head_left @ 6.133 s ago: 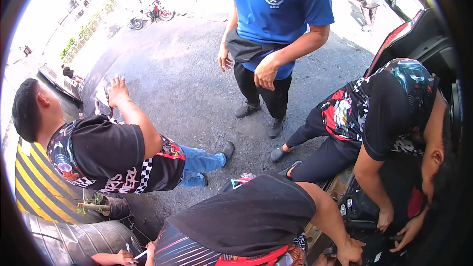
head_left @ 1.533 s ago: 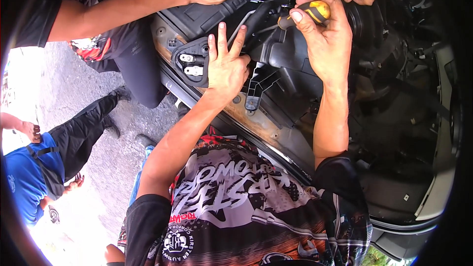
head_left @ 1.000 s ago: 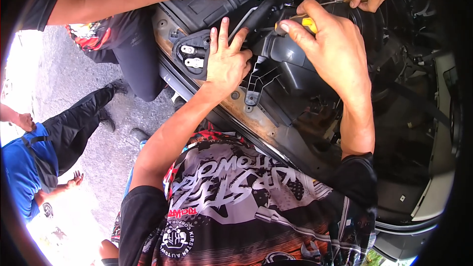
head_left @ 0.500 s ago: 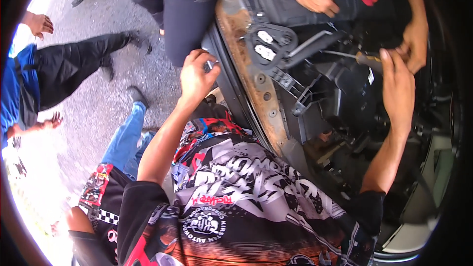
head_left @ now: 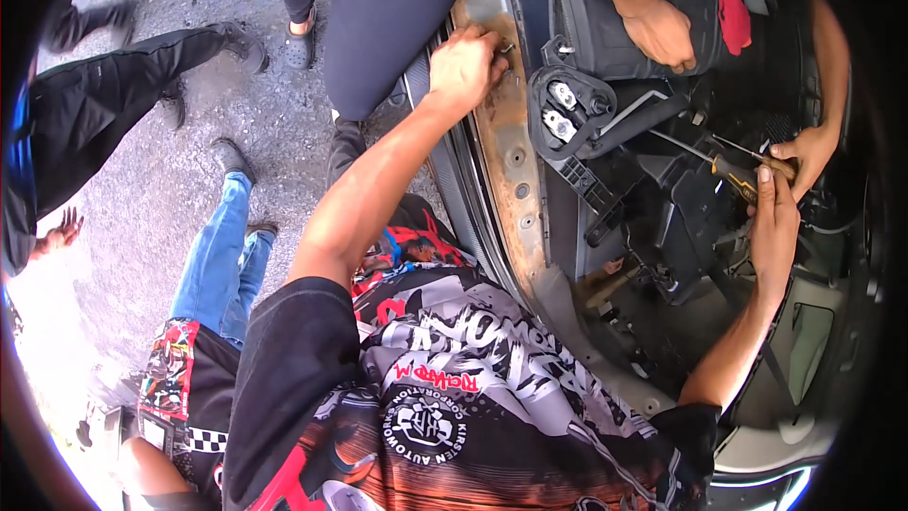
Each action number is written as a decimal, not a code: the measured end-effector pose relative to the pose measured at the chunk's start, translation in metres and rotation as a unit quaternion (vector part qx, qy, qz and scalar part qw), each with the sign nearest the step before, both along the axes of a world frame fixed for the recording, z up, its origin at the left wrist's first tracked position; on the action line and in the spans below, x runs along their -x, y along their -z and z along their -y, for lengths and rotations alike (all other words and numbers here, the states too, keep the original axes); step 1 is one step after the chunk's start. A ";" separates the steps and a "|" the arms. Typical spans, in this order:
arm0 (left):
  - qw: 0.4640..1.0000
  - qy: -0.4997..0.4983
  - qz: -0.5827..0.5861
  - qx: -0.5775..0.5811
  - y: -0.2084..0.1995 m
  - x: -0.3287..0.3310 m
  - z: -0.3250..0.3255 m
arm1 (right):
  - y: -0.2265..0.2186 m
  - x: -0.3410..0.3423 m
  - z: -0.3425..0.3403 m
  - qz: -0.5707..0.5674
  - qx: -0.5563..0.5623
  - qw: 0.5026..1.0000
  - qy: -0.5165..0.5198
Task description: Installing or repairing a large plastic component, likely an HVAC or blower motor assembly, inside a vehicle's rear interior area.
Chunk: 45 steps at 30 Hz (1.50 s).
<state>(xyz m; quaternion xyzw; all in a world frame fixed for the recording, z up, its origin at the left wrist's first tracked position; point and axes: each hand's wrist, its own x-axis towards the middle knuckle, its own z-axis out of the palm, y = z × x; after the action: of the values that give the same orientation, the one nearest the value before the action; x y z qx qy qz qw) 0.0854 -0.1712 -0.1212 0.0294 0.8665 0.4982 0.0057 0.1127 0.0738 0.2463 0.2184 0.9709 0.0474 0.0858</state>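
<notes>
My left hand [head_left: 465,68] is closed at the rusty metal sill [head_left: 515,159] of the open car body. A small metal tip shows by its fingertips, but what they hold is mostly hidden. To the right, my right hand [head_left: 777,232] grips a screwdriver [head_left: 733,177] with a black and yellow handle, its shaft pointing left toward a black lever assembly [head_left: 572,109]. Touching distance from it, a co-worker's hand [head_left: 811,159] holds a second screwdriver [head_left: 781,168] with a brownish handle. Black plastic housings [head_left: 686,218] lie below the tools.
Another hand of a person [head_left: 662,35] rests on a black padded panel [head_left: 605,0] at the top, near a red cloth [head_left: 733,21]. That person's dark-trousered leg [head_left: 383,28] stands close by my left arm. Several other people are on the asphalt [head_left: 284,114] at left.
My left hand has moved right, from beside the door sill onto the rusty metal. My right hand has shifted slightly down with the screwdriver. The view has shifted, and a second screwdriver now shows clearly.
</notes>
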 end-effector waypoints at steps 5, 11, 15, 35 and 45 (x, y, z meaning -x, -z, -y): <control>0.996 0.015 0.083 0.037 -0.002 0.010 0.005 | 0.012 0.001 -0.012 -0.040 0.113 0.980 -0.159; 0.986 -0.008 0.069 -0.153 -0.073 -0.003 0.038 | -0.004 0.005 0.022 0.030 0.111 0.993 -0.001; 0.950 0.134 -0.195 -0.206 -0.167 0.009 -0.001 | 0.007 0.008 -0.020 -0.032 0.094 0.977 -0.191; 0.854 0.474 -0.034 -0.213 -0.189 0.062 -0.155 | -0.032 -0.007 -0.001 -0.009 0.112 0.957 -0.266; 0.821 0.527 -0.016 -0.217 -0.210 0.065 -0.138 | -0.024 0.006 -0.006 0.071 0.222 0.957 -0.171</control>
<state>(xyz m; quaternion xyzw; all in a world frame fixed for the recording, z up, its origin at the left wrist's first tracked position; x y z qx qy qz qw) 0.0205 -0.0328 0.0883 0.4904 0.5884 0.5934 0.2472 0.1070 0.0797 0.2699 0.0206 0.9713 -0.1401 0.1913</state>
